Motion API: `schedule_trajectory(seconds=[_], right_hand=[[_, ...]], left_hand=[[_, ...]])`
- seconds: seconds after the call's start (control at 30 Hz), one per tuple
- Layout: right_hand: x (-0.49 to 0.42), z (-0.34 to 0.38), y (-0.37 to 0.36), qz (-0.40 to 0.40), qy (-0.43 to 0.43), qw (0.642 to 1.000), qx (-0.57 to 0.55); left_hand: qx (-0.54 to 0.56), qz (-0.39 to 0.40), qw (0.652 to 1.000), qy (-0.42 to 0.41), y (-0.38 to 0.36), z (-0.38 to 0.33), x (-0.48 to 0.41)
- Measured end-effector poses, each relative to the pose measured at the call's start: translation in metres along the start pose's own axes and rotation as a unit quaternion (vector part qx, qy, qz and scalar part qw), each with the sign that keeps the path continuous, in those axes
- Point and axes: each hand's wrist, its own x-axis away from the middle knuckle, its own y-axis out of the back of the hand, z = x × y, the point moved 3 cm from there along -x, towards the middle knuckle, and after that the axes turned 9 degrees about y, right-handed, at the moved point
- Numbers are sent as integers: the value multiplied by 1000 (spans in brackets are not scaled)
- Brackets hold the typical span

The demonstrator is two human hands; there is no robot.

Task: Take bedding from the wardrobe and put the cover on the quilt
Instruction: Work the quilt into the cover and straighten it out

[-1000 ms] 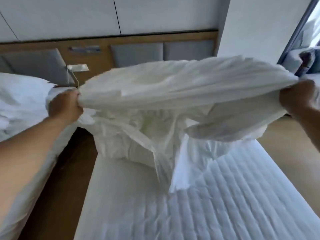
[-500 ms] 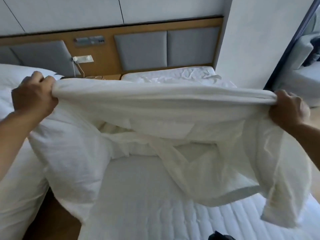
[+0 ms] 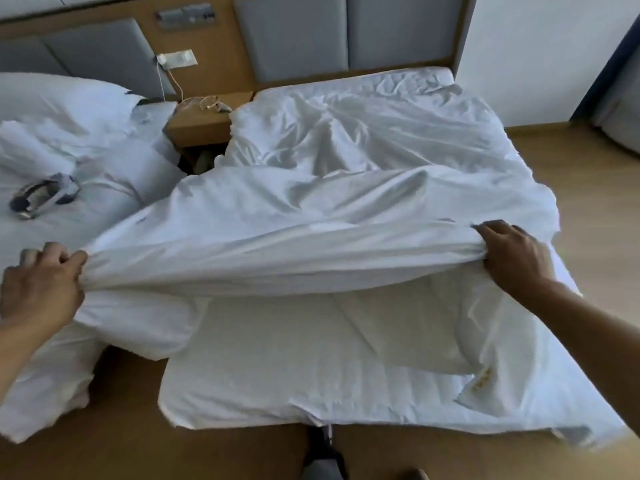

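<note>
Head view. The left hand [image 3: 41, 289] has its fingers curled tight round a bunched corner of the white cover [image 3: 311, 209]. The right hand [image 3: 512, 258] grips the same edge further along, fingers hooked over the fold. Between the hands the edge is stretched taut and raised. The rest of the cover lies crumpled over the bed [image 3: 433, 77], reaching towards the grey headboard [image 3: 294, 32]. A flat white layer [image 3: 294, 368] sits under the raised edge; I cannot tell whether it is the quilt. A wooden nightstand [image 3: 204, 124] stands between this bed and the left-hand bed [image 3: 104, 209], which carries a pillow [image 3: 59, 98] and a dark object [image 3: 41, 195].
</note>
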Motion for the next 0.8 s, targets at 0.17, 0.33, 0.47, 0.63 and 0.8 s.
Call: schedule_trajectory(seconds=[0.17, 0.33, 0.47, 0.63, 0.8], right_hand=[[19, 55, -65, 114, -62, 989, -73], [28, 116, -109, 193, -29, 978, -74], [25, 120, -113, 173, -38, 970, -164], [46, 29, -120, 175, -189, 836, -484], [148, -144, -171, 95, -633, 656, -400]], left_hand=[[-129, 358, 925, -4, -44, -109, 73], [128, 410, 850, -305, 18, -352, 160], [314, 384, 809, -316, 73, -493, 210], [357, 294, 836, -297, 84, -568, 222], [518, 249, 787, -224, 99, -601, 195]])
